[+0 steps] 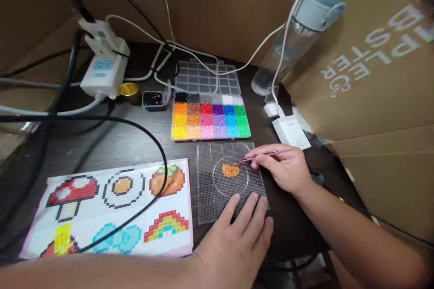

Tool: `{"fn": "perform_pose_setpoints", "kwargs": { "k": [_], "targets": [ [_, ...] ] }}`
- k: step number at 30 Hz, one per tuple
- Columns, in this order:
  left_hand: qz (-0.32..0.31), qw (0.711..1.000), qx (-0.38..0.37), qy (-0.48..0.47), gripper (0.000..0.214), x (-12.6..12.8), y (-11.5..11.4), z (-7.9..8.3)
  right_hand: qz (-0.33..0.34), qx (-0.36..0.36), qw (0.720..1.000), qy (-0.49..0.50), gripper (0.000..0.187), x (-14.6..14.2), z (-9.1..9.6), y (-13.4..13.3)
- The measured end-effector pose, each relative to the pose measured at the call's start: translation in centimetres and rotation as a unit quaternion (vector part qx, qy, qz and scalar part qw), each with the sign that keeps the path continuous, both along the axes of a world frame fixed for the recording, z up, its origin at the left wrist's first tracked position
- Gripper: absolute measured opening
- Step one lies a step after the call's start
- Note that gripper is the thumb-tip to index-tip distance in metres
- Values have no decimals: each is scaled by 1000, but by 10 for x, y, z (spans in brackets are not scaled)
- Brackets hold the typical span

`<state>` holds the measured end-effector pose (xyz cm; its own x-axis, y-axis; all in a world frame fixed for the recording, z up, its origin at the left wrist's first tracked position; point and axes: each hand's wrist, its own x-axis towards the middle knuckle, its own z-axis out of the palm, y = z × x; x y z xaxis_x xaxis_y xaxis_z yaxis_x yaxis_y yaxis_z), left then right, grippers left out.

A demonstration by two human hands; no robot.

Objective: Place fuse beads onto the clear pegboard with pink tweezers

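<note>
My right hand (283, 167) pinches a pair of tweezers (267, 154), whose tips are over the upper right edge of an orange bead shape (230, 170). That shape, with a few dark beads in it, lies within a ring marked on a clear pegboard (207, 189). My left hand (237, 239) lies flat with fingers spread, its fingertips on the pegboard's lower edge. Whether a bead sits in the tweezer tips is too small to tell. Behind the board stands an open bead box (210, 119) with many colours sorted into compartments.
A pattern sheet (98, 230) of pixel pictures lies at left, crossed by a black cable (135, 122). Further back are a small box of black beads (153, 99), a gold cup (129, 92) and a power strip (105, 70). A water bottle (288, 49) and white charger (290, 131) stand at right, beside cardboard walls.
</note>
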<state>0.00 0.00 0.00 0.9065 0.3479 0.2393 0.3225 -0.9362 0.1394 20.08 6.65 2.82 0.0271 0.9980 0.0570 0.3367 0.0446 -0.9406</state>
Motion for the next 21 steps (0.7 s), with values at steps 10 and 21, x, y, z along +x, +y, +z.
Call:
{"fn": "perform_pose_setpoints", "kwargs": {
  "k": [10,21],
  "targets": [
    [0,1000,9,-6,48,2,3,1,-65,2,998,-1,29,-17,8,-6],
    [3,1000,11,-10,46,3,2,1,-66,-19,998,-12,22,-17,8,-6]
  ]
}}
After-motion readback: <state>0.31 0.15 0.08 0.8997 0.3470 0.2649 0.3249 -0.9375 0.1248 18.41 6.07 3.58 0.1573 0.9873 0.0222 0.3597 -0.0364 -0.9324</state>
